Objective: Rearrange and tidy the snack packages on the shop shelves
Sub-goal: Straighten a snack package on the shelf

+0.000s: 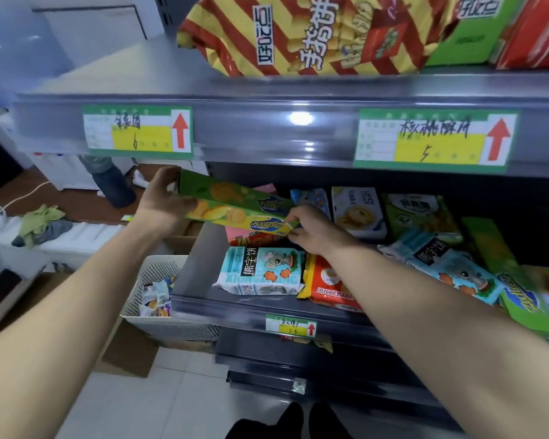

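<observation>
A long green biscuit box (232, 201) is held tilted above the left end of the middle shelf (267, 308). My left hand (165, 198) grips its upper left end, and my right hand (311, 229) pinches its lower right end. Under the box lie a light-blue bear biscuit pack (260, 270), an orange pack (327, 283) and a red pack (254, 239). More blue and green packs (450, 261) lie jumbled to the right. At the shelf's back stand pale boxes (358, 210).
The upper shelf (298, 122) carries a red-and-yellow striped bag (298, 33) and price tags with red arrows. A white basket (159, 289) of small wrapped snacks stands left of the shelving on the floor. Cloths lie on a white surface at far left.
</observation>
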